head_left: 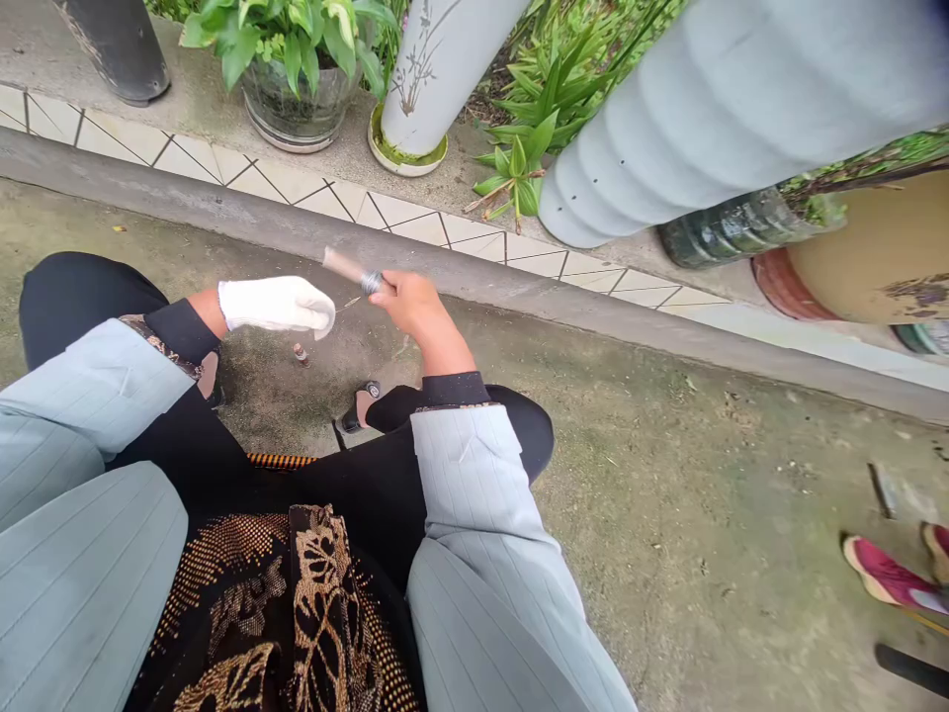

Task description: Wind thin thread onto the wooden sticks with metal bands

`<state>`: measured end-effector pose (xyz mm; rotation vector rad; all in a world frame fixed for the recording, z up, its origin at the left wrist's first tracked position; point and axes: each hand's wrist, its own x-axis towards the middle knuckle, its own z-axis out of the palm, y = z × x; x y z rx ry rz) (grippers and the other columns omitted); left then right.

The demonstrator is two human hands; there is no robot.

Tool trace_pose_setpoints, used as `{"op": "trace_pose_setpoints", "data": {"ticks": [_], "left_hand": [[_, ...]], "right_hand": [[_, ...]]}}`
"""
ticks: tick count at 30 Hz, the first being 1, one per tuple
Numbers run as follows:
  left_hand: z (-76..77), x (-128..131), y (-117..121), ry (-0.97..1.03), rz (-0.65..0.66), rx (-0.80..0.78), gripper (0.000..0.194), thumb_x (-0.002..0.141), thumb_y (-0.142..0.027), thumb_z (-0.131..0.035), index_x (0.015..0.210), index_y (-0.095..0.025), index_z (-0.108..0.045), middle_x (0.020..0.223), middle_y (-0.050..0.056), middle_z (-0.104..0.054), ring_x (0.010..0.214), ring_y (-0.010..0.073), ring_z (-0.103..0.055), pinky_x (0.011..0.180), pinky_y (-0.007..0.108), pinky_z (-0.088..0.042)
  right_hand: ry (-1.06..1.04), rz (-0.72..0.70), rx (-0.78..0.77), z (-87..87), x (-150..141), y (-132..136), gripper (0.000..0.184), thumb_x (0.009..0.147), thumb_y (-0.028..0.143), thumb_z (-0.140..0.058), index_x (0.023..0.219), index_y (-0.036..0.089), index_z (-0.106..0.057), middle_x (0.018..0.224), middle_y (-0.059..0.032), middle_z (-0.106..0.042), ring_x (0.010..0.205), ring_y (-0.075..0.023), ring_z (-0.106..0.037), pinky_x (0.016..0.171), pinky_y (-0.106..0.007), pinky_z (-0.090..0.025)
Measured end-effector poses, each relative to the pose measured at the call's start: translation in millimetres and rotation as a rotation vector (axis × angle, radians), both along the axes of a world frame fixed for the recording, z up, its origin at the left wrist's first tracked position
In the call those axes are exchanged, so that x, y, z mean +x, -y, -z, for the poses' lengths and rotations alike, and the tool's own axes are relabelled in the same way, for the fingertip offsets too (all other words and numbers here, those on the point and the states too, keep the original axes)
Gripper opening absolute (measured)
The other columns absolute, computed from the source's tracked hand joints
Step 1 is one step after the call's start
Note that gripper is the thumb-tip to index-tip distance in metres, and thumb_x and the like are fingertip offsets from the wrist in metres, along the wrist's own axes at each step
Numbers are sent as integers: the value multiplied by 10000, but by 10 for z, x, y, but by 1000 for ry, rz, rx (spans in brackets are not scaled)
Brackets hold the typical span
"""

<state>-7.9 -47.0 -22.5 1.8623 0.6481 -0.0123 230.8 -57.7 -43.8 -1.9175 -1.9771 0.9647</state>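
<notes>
your right hand (407,300) is bare, and its fingers are closed around a pale stick (345,267); the grip is just beside a silvery band (371,284), which is wrapped about the stick. from this hand the stick points toward ten o'clock, and its far part is blurred, so i cannot tell the exact shape of the end. it is held in the air above the concrete ground (667,475).

your left hand (278,304) is at nine o'clock from the right one, and it wears a white glove (256,303) (the cuff stops at the wrist). its fingers are bent and kept together; i cannot tell if they grip something inside. the stick and the glove are near each other, but i see a gap between them.

on the ground, at five o'clock from the glove, lies a small brownish piece (301,354), too small to recognise. your black shoe (352,417) is at seven o'clock from the right hand.

beyond both hands runs a tiled ledge (356,201). on it, counted from your right hand, a leafy plant (301,44) in a pot is at eleven o'clock, and a large ribbed column (689,119) is at two o'clock. a maroon shoe (882,572) is well apart, at four o'clock.
</notes>
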Motion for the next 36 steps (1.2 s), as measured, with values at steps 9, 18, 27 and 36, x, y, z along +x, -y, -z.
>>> {"op": "trace_pose_setpoints", "data": {"ticks": [9, 18, 27, 36], "left_hand": [[148, -199, -232, 101, -201, -42, 264, 880, -362, -562, 776, -124, -613, 700, 34, -598, 549, 77, -447, 532, 211, -365], [83, 25, 17, 39, -8, -141, 242, 883, -370, -557, 823, -180, -694, 609, 14, -579, 517, 105, -511, 539, 217, -433], [141, -143, -202, 94, -200, 8, 218, 847, -329, -601, 747, -138, -637, 640, 5, -591, 558, 88, -504, 532, 199, -367], [240, 13, -23, 128, -164, -108, 319, 910, -428, -527, 789, -148, -623, 685, 40, -599, 518, 88, -496, 503, 202, -397]], "right_hand": [[-652, -516, -335, -284, -21, 184, 300, 757, 409, -708, 937, 175, -658, 739, 17, -605, 630, -92, -498, 594, -231, -399], [-341, 49, 142, -25, -16, 26, 257, 903, 434, -536, 946, 187, -595, 800, -32, -587, 692, -141, -502, 625, -264, -402], [-476, -631, -333, -186, -38, 146, 241, 778, 346, -681, 942, 171, -664, 723, 31, -583, 635, -93, -482, 605, -230, -367], [-782, 41, 12, -119, -52, 81, 494, 780, 647, -629, 1029, 223, -582, 784, 3, -595, 620, -97, -499, 567, -227, -421]]}}
